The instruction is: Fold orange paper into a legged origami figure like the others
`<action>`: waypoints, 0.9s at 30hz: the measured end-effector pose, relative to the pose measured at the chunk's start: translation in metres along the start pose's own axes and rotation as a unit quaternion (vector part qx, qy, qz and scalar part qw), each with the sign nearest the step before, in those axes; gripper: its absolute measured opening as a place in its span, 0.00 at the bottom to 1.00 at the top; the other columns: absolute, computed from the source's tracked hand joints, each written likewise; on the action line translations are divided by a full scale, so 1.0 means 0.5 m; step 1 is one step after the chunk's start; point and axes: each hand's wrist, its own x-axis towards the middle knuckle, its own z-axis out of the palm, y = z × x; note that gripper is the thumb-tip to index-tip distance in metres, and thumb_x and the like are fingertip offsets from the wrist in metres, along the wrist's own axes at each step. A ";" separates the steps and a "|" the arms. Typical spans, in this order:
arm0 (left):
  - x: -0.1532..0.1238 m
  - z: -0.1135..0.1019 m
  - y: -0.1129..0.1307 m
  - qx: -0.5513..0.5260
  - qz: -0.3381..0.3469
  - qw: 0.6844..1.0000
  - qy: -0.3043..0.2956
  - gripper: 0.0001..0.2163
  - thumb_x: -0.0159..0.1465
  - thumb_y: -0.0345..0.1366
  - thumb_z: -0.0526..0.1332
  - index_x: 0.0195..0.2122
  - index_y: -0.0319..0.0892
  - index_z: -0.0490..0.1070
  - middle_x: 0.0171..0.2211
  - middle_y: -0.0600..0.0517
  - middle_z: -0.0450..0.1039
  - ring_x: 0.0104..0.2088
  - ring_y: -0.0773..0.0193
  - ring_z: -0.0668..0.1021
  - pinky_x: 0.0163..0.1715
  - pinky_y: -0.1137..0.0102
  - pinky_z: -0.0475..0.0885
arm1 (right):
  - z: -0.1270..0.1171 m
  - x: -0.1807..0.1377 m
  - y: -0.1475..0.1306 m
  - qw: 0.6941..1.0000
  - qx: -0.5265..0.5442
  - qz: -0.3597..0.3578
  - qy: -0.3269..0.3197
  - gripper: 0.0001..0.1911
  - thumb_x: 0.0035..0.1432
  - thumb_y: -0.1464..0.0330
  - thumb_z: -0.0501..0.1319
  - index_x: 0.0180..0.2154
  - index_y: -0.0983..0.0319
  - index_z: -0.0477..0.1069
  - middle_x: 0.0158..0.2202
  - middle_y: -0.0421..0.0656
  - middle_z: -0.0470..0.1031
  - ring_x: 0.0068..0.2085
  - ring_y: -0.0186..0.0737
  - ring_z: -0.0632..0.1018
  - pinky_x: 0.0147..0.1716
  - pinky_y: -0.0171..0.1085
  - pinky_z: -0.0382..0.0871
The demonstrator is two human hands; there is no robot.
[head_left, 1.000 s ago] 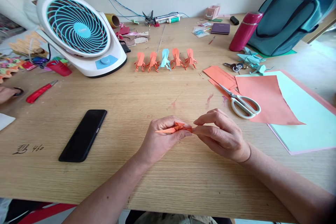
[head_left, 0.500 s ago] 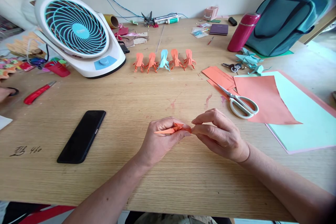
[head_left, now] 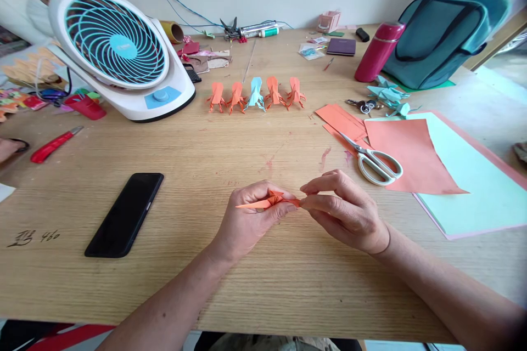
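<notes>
A small folded orange paper piece [head_left: 263, 202] is held just above the wooden table [head_left: 263, 296], in front of me. My left hand [head_left: 247, 219] is closed around its left and middle part. My right hand [head_left: 346, 211] pinches its right tip between thumb and fingers. A row of several finished paper figures [head_left: 255, 93], orange with one light blue, stands farther back at the table's middle.
A black phone [head_left: 124, 214] lies to my left. White-handled scissors [head_left: 374, 162] rest on orange paper sheets [head_left: 411, 156] and a light green sheet [head_left: 481, 181] at right. A white and teal fan [head_left: 119, 55], a red cutter [head_left: 51, 144], a magenta flask [head_left: 379, 50] and a teal bag [head_left: 444, 33] stand farther off. Another person's hand [head_left: 10, 148] shows at the left edge.
Both hands keep their grip on the orange piece with barely any motion. The view has shifted slightly, so everything sits a little further left.
</notes>
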 end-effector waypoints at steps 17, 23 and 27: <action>0.003 0.002 -0.010 -0.029 -0.058 0.997 -0.032 0.12 0.54 0.42 0.76 0.32 0.40 0.83 0.29 0.49 0.81 0.27 0.64 0.78 0.26 0.72 0.73 | 0.003 0.002 -0.003 1.000 -0.024 -0.016 0.006 0.12 0.63 0.79 0.60 0.46 0.61 0.74 0.39 0.47 0.78 0.34 0.38 0.76 0.33 0.40 0.71; 0.001 0.003 -0.010 -0.025 -0.054 0.998 -0.021 0.11 0.53 0.41 0.76 0.33 0.40 0.83 0.29 0.49 0.82 0.28 0.64 0.78 0.27 0.72 0.74 | 0.005 0.003 -0.004 1.000 -0.019 -0.008 0.003 0.12 0.63 0.79 0.60 0.45 0.60 0.75 0.39 0.46 0.78 0.34 0.38 0.76 0.34 0.40 0.71; 0.001 0.006 -0.008 -0.033 -0.027 0.999 -0.012 0.05 0.55 0.35 0.74 0.32 0.41 0.83 0.29 0.51 0.83 0.27 0.66 0.79 0.27 0.74 0.74 | 0.006 0.000 -0.002 1.000 -0.018 -0.004 0.000 0.13 0.64 0.79 0.60 0.47 0.60 0.74 0.40 0.46 0.78 0.35 0.38 0.77 0.35 0.40 0.72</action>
